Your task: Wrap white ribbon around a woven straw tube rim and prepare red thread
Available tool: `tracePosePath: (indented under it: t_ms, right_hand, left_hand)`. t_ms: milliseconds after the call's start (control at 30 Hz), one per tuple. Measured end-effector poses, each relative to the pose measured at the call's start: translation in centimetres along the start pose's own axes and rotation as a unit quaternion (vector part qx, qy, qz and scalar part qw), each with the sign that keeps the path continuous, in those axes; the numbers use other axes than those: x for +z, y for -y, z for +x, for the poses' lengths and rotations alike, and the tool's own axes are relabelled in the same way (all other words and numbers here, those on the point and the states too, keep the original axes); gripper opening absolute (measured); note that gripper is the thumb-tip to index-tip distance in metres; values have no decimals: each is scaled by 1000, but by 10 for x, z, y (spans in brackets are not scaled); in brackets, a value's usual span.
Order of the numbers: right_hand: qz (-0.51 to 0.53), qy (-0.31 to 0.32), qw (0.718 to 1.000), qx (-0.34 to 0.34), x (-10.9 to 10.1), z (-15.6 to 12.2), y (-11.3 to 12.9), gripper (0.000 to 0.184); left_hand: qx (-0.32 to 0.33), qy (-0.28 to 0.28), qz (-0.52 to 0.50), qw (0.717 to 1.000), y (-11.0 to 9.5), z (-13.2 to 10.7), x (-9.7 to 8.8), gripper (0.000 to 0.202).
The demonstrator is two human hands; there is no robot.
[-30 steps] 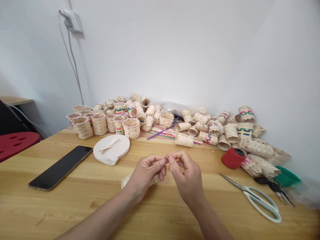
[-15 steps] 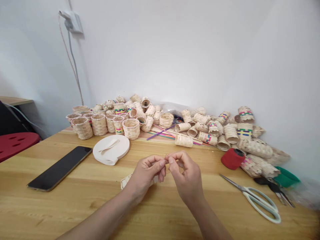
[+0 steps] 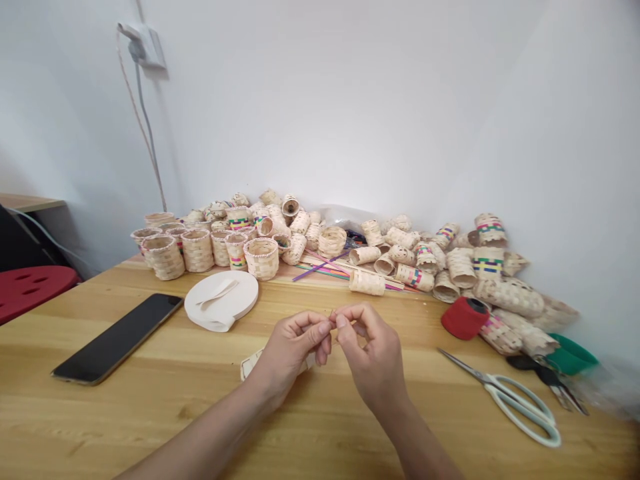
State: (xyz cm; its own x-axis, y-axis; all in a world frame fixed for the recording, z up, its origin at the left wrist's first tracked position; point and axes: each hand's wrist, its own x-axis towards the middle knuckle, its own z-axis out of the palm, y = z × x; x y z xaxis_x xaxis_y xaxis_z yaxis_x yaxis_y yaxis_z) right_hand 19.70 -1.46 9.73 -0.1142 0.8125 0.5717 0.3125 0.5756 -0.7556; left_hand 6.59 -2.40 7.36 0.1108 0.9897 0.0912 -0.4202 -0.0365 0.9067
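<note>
Both bare hands met above the light wooden table (image 3: 350, 440), fingertips almost touching. Left hand (image 3: 296, 345): thumb and index pressed together, pinching a thin reddish thread-like strand (image 3: 333, 318); other fingers curled. Right hand (image 3: 375, 352): thumb and index pinched the same strand just beside the left fingertips, remaining fingers bent. Strand sat between the two hands, its ends too fine to trace.

Under the left hand, partly hidden, lay a pale woven strip-work piece (image 3: 249, 364). To the right: open-bladed or closed, could not tell, steel scissors with pale green handles (image 3: 489, 379); beyond them, a red cone-shaped thread spool (image 3: 463, 321). To the left, a flat white coiled roll (image 3: 243, 300) near a black rectangular phone (image 3: 117, 339).
</note>
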Motion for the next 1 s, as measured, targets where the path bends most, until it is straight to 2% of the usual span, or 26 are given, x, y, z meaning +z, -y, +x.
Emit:
tracePosePath:
  t_ms: [333,1000]
  right_hand:
    - [-16,5,1000,-17,-1,0,-3,11]
    - [-8,-5,1000,0,-1,-1,0,12]
  left_hand:
    - [-3,-1,-4,1000,0,1,0,26]
    - [3,-3,1,1000,0,0,0,25]
